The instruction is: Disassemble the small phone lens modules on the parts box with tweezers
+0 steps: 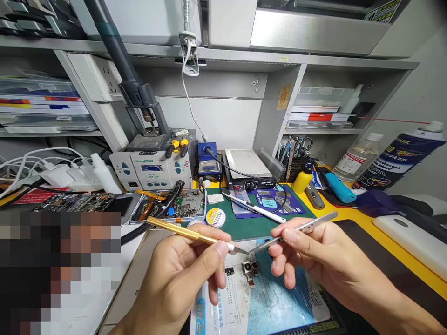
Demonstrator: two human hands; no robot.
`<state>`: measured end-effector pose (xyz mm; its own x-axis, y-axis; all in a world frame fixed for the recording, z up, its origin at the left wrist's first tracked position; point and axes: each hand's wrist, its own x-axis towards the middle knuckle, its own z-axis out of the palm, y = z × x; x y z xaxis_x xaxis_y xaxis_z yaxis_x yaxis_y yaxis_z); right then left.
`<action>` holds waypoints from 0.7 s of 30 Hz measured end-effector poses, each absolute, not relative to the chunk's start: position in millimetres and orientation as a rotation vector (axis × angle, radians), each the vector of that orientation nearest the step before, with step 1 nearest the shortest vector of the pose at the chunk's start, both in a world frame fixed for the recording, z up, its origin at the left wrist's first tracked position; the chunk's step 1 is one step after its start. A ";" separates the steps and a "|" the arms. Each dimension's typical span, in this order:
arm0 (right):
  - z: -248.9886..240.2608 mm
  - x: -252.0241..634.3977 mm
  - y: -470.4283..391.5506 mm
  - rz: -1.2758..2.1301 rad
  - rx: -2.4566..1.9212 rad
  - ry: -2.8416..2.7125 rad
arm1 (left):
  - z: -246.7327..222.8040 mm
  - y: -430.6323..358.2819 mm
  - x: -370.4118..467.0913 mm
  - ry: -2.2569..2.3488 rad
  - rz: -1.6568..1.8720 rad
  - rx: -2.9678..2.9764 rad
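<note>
My left hand (185, 274) is closed around a gold-handled craft knife (185, 230), its blade pointing right. Silver tweezers (307, 225) are pinched between the thumb and fingers of my right hand (314, 251). The tips of the two tools meet, or nearly so, above the work mat; I cannot tell whether they touch or pinch anything. Below them a small dual-lens phone camera module (249, 268) with a flex connector lies on a blue-and-white printed mat (279, 302). Left of it is a small black part (229, 271).
A soldering pen (256, 207) rests behind my hands, near a tray of circuit boards (188, 204). Farther back stand a hot-air station (153, 170) and a hot plate (247, 172). Bottles and a spray can (401, 153) stand at right. A blurred patch covers the lower left.
</note>
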<state>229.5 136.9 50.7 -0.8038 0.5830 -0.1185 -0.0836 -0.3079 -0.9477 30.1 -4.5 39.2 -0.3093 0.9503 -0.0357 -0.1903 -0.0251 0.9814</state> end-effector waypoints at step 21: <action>51.3 229.5 133.6 1.898 -0.716 -1.567 | 41.9 -6.8 28.6 1.595 1.326 1.234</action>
<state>229.5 133.6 51.3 -0.6941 0.7184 -0.0459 -0.0909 -0.1507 -0.9844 28.6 -6.8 41.9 -0.2900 0.9557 0.0507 0.2243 0.0164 0.9744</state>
